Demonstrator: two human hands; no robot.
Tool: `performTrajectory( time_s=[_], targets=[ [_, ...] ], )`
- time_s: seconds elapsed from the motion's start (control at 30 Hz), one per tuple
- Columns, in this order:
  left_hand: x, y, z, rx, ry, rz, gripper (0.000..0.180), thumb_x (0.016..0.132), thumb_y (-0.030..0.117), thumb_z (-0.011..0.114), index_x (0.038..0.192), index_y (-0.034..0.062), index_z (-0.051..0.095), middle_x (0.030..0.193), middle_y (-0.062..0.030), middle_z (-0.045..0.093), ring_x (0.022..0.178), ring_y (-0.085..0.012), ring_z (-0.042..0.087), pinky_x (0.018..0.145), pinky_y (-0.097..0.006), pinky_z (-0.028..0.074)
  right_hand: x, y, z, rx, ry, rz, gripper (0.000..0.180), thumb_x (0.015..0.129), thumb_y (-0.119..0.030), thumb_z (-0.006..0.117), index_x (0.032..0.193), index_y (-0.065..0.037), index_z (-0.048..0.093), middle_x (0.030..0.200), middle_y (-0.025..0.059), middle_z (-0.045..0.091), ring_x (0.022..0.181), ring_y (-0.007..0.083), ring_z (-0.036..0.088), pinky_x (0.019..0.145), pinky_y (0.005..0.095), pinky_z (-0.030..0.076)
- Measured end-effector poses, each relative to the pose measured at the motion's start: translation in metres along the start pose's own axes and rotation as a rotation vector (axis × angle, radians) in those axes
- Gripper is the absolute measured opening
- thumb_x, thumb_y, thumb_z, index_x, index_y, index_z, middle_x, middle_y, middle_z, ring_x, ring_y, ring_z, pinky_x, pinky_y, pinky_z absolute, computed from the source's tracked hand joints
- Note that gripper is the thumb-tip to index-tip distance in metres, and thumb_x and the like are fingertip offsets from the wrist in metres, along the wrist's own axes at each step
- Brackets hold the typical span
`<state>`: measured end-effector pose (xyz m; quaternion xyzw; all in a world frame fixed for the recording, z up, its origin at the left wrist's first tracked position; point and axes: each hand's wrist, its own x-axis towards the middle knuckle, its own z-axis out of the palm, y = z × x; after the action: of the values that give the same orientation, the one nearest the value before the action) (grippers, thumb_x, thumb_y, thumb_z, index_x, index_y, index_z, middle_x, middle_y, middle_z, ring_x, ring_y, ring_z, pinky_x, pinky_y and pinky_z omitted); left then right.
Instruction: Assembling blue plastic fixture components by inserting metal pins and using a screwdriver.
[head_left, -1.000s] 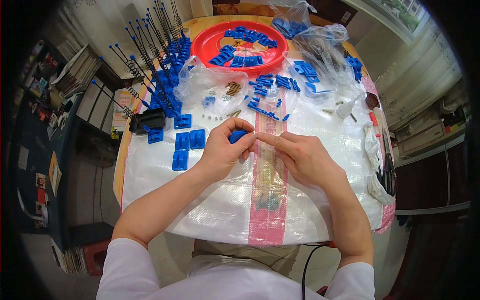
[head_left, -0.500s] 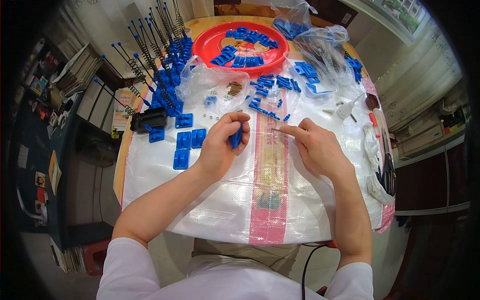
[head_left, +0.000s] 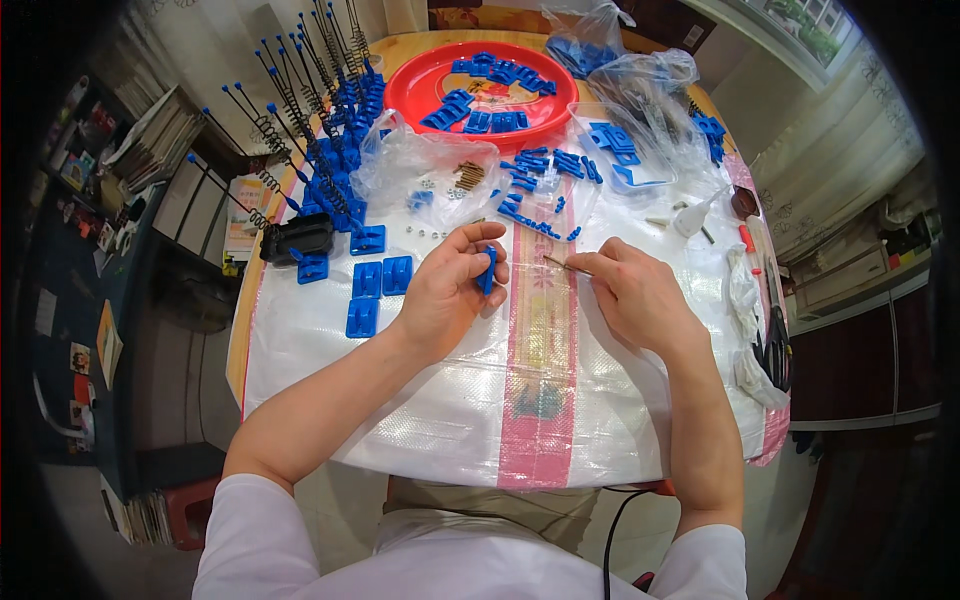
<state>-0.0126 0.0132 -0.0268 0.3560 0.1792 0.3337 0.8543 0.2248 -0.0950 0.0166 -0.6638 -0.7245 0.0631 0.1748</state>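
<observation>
Head view: left fingers (head_left: pixel 482 232) around a half-hidden blue piece (head_left: pixel 489 272), right fingers (head_left: pixel 590 262) tight on a partly covered rod (head_left: pixel 556 261)

Part (head_left: pixel 488 274) left, perhaps screw (head_left: pixel 556 262) right, tray (head_left: pixel 413 88) behind

Wooden table (head_left: pixel 405 46) with white woven sheet (head_left: pixel 625 430), red tray (head_left: pixel 548 125), blue bases (head_left: pixel 367 281).

Pink stripe (head_left: pixel 539 360): blurred print, none legible.
</observation>
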Motion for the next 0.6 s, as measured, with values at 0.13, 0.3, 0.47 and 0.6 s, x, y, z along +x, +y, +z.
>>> performTrajectory(
  time_s=[0.13, 0.3, 0.47, 0.6],
  targets=[
    [0.000, 0.000, 0.000, 0.007, 0.014, 0.005, 0.039, 0.100, 0.009, 0.050, 0.138, 0.0024, 0.046, 0.112, -0.0098, 0.055, 0.097, -0.0193, 0.057, 0.071, -0.033, 0.049, 0.000, 0.000, -0.001, -0.002, -0.011, 0.010, 0.029, 0.092, -0.004, 0.061, 0.116, -0.013, 0.073, 0.098, 0.0102, 0.066, 0.089, 0.0311, 0.067, 0.079, 0.0419, 0.055],
    [0.001, 0.001, -0.003, 0.013, 0.014, 0.004, 0.037, 0.101, 0.008, 0.051, 0.138, 0.0031, 0.046, 0.114, -0.0097, 0.055, 0.098, -0.0190, 0.058, 0.072, -0.032, 0.050, 0.000, 0.002, -0.002, -0.073, 0.001, 0.035, 0.023, 0.091, -0.006, 0.059, 0.110, -0.008, 0.072, 0.097, 0.0129, 0.066, 0.089, 0.0338, 0.068, 0.078, 0.0447, 0.055],
    [0.000, -0.002, -0.001, 0.063, -0.036, 0.061, 0.039, 0.104, 0.013, 0.056, 0.141, 0.0055, 0.046, 0.123, -0.0105, 0.056, 0.106, -0.0186, 0.061, 0.078, -0.031, 0.050, 0.004, 0.011, 0.004, -0.071, 0.253, 0.201, 0.014, 0.091, -0.010, 0.060, 0.098, 0.000, 0.066, 0.094, 0.0194, 0.065, 0.085, 0.0400, 0.068, 0.076, 0.0494, 0.054],
    [-0.001, -0.002, 0.003, 0.104, -0.141, 0.096, 0.040, 0.105, 0.017, 0.059, 0.142, 0.0055, 0.049, 0.131, -0.0124, 0.058, 0.114, -0.0187, 0.062, 0.081, -0.031, 0.052, 0.004, 0.020, 0.006, -0.081, 0.323, 0.287, 0.014, 0.091, -0.011, 0.061, 0.095, 0.002, 0.064, 0.095, 0.0224, 0.067, 0.083, 0.0418, 0.068, 0.076, 0.0507, 0.054]
  ],
)
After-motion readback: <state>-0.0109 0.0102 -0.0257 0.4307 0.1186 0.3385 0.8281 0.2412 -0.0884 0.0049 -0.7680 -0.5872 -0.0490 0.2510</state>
